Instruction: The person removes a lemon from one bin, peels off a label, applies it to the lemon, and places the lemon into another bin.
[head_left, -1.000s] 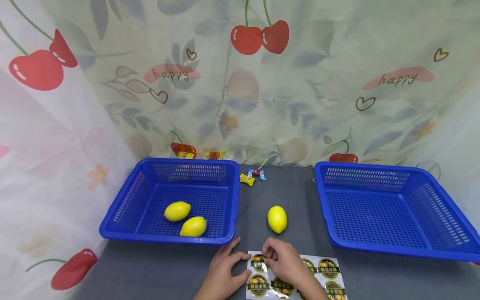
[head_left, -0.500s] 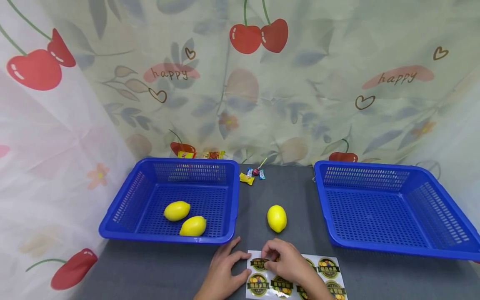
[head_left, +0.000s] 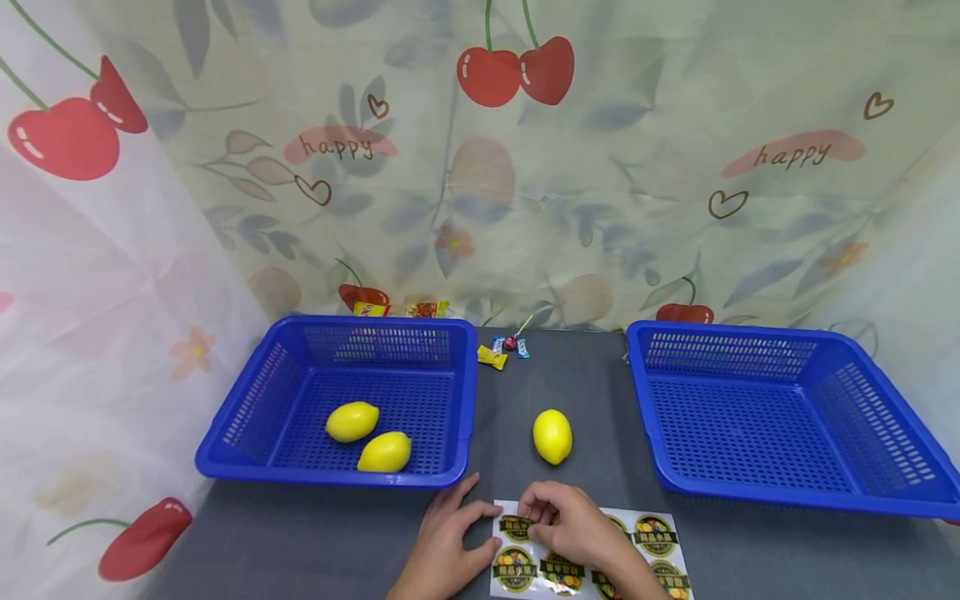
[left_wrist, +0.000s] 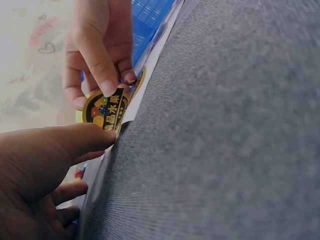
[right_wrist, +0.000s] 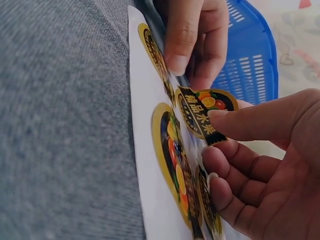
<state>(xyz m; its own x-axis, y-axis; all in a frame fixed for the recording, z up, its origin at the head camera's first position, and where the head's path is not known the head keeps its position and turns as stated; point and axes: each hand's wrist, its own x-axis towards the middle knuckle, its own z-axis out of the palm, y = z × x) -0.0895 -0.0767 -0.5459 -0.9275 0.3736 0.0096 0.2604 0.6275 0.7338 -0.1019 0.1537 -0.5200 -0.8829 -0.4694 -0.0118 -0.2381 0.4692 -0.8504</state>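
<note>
My right hand (head_left: pixel 573 521) pinches a round black-and-gold fruit sticker (right_wrist: pixel 200 107) between thumb and fingers. In the right wrist view the sticker stands up at an angle from the white sticker sheet (right_wrist: pixel 142 165), its lower part close to the backing. More stickers of the same kind lie flat on the sheet, such as a sticker (head_left: pixel 514 568) at the front left. My left hand (head_left: pixel 450 542) rests at the sheet's left edge, thumb and index finger spread apart on it. A lemon (head_left: pixel 552 437) lies on the table just beyond the sheet.
A blue basket (head_left: pixel 337 477) on the left holds two lemons (head_left: pixel 385 452). Another blue basket (head_left: pixel 802 497) stands on the right. Several wrapped candies (head_left: pixel 492 358) and a lollipop (head_left: pixel 511 342) lie at the back, before a printed cloth (head_left: pixel 525 192).
My right hand has shifted slightly with the sticker, whose far edge is now raised off the sheet. The left hand keeps its place.
</note>
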